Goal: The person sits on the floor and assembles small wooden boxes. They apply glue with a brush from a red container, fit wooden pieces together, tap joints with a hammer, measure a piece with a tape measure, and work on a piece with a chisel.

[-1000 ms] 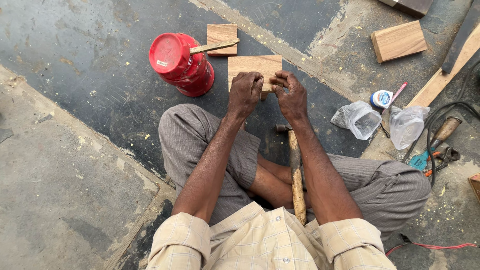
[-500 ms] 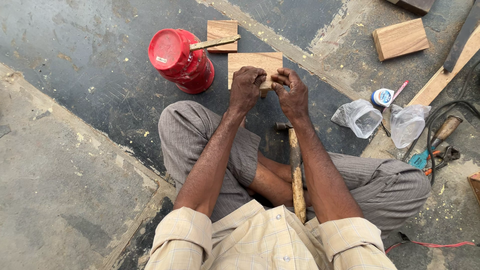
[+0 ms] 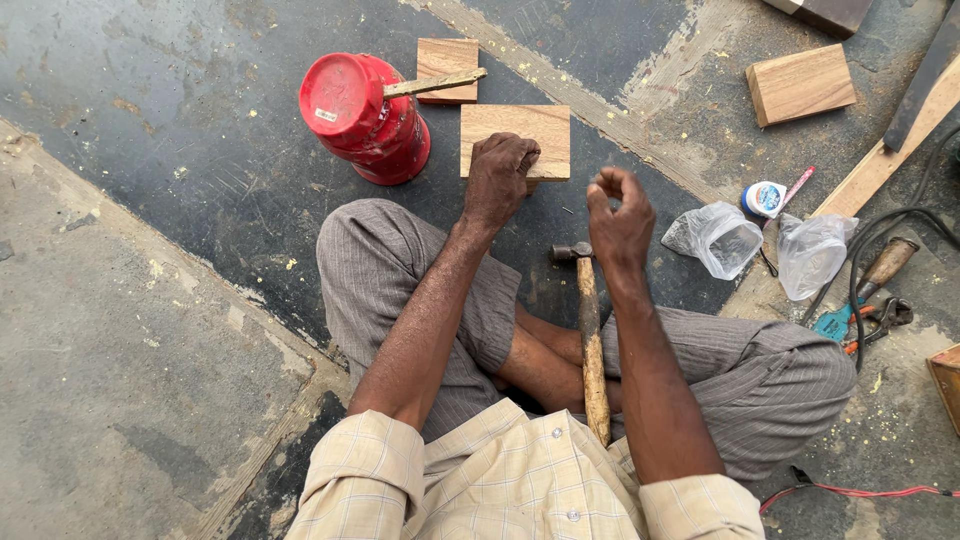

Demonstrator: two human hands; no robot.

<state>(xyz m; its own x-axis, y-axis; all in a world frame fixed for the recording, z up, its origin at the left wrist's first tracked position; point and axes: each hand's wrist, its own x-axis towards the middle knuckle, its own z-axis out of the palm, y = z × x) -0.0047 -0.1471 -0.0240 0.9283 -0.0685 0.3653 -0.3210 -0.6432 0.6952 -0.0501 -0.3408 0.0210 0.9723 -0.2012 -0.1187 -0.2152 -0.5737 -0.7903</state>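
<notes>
I sit cross-legged on the floor. My left hand (image 3: 500, 172) presses on the near edge of a flat rectangular wooden block (image 3: 520, 130) lying on the dark floor, fingers curled over it. My right hand (image 3: 620, 215) hovers just right of the block and off it, its fingertips pinched together; whether something small sits between them I cannot make out. A hammer (image 3: 590, 340) with a wooden handle lies on the floor between my legs, its head just below my right hand.
A red bucket (image 3: 365, 115) with a wooden stick (image 3: 432, 84) stands left of the block, with a smaller wood piece (image 3: 448, 58) behind it. Another block (image 3: 800, 85), two plastic bags (image 3: 718, 238), a small round tub (image 3: 765, 198), pliers (image 3: 860, 320) and cables lie at right.
My right hand has lifted off the block and drawn back toward me with pinched fingers. My left hand stays on the block.
</notes>
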